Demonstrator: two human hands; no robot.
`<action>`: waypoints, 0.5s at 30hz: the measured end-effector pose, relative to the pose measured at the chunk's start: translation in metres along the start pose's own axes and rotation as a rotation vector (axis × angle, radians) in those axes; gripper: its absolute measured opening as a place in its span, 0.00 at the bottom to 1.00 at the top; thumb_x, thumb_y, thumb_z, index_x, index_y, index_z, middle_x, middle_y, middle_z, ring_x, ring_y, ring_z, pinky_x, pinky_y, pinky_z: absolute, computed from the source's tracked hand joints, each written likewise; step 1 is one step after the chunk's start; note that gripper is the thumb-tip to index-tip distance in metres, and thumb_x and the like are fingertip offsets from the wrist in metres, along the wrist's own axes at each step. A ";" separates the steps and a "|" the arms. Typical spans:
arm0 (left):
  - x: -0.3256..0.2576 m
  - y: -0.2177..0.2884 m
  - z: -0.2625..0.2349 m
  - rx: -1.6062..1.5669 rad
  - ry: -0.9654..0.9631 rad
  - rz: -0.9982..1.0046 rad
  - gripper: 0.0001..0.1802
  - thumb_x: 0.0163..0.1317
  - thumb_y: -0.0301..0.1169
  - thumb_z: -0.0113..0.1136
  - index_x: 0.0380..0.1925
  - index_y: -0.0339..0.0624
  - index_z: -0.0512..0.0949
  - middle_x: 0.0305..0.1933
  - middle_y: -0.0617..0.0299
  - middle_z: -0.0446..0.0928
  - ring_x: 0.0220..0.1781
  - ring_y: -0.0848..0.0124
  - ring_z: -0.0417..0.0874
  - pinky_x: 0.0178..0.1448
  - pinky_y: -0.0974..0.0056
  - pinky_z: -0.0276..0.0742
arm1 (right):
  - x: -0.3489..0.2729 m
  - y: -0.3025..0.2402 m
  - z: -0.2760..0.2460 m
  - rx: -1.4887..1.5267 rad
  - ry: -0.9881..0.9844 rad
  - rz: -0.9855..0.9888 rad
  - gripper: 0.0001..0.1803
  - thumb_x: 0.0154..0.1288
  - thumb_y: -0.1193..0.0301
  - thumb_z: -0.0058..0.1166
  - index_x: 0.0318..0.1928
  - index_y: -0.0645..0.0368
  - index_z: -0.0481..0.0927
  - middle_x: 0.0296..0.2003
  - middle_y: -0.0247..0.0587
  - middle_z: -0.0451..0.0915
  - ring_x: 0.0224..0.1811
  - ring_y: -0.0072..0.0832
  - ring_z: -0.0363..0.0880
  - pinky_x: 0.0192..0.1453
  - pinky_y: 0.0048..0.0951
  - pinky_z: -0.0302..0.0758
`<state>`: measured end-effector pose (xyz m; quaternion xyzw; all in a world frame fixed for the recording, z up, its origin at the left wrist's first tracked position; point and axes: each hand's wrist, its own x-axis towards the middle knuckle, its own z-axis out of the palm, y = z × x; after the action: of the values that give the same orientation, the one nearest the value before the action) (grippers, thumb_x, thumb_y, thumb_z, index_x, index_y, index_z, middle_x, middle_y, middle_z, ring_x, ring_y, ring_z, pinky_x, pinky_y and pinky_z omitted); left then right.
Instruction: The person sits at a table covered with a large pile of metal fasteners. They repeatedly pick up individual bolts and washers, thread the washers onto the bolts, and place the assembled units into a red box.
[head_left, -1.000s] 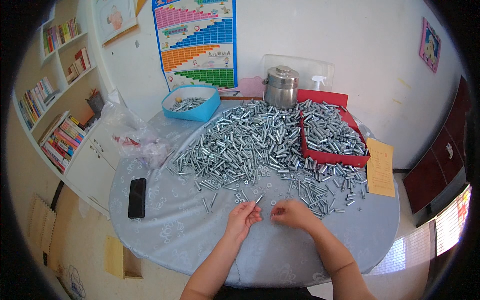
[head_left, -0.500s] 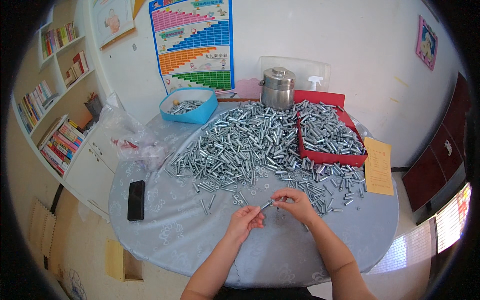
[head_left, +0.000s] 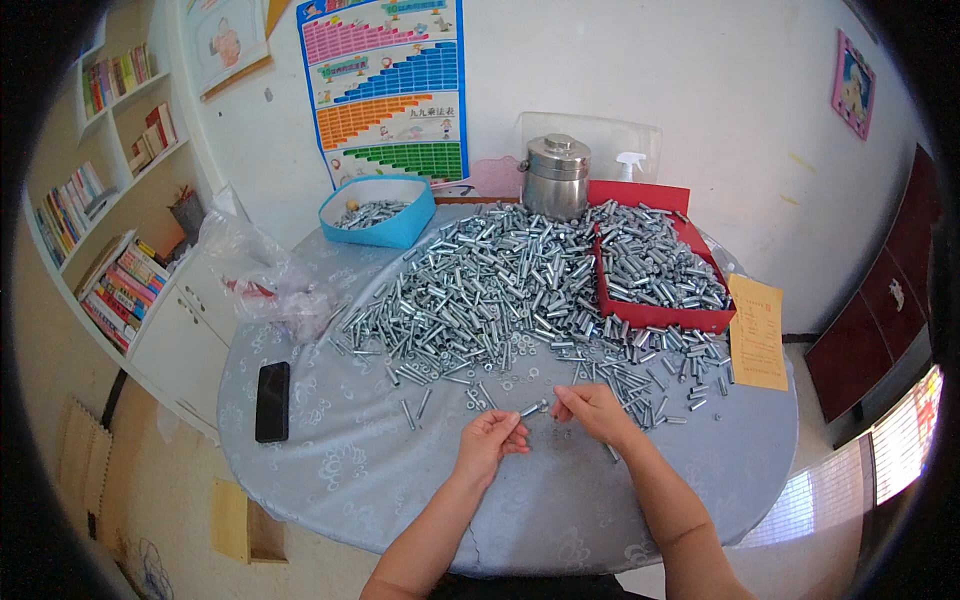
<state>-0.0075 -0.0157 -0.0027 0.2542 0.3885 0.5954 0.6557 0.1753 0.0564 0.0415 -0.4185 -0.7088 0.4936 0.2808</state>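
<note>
Metal bolt just below middle of frame, pinched in left hand. Right hand curled just beside far end; cannot tell if holding anything. Bolt likely light, hard, slick; best pinched round sides.

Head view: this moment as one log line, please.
left hand: holds metal fastener; right hand: near fastener's outer end; fastener pile: beyond both hands
</note>
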 end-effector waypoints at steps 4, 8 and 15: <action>0.000 -0.002 -0.001 -0.009 0.010 0.017 0.08 0.59 0.29 0.53 0.32 0.34 0.71 0.27 0.56 0.76 0.24 0.73 0.77 0.29 0.67 0.80 | -0.001 -0.005 0.005 0.111 0.023 -0.116 0.22 0.66 0.58 0.42 0.35 0.66 0.79 0.26 0.37 0.79 0.27 0.22 0.75 0.35 0.23 0.71; 0.000 -0.001 -0.001 -0.015 0.017 0.014 0.08 0.59 0.28 0.53 0.32 0.34 0.71 0.27 0.56 0.76 0.24 0.72 0.77 0.29 0.67 0.80 | 0.001 0.007 0.001 0.119 -0.058 0.011 0.21 0.65 0.58 0.42 0.38 0.65 0.79 0.29 0.38 0.78 0.29 0.22 0.74 0.35 0.23 0.72; 0.000 0.000 0.001 0.025 0.045 0.040 0.07 0.59 0.27 0.53 0.33 0.32 0.71 0.28 0.55 0.76 0.24 0.72 0.77 0.29 0.67 0.80 | 0.000 0.005 0.004 0.178 -0.049 0.046 0.18 0.64 0.60 0.47 0.41 0.63 0.77 0.30 0.36 0.78 0.28 0.20 0.74 0.35 0.21 0.72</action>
<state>-0.0069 -0.0153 -0.0025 0.2566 0.4055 0.6092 0.6314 0.1739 0.0559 0.0356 -0.3959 -0.6589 0.5711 0.2878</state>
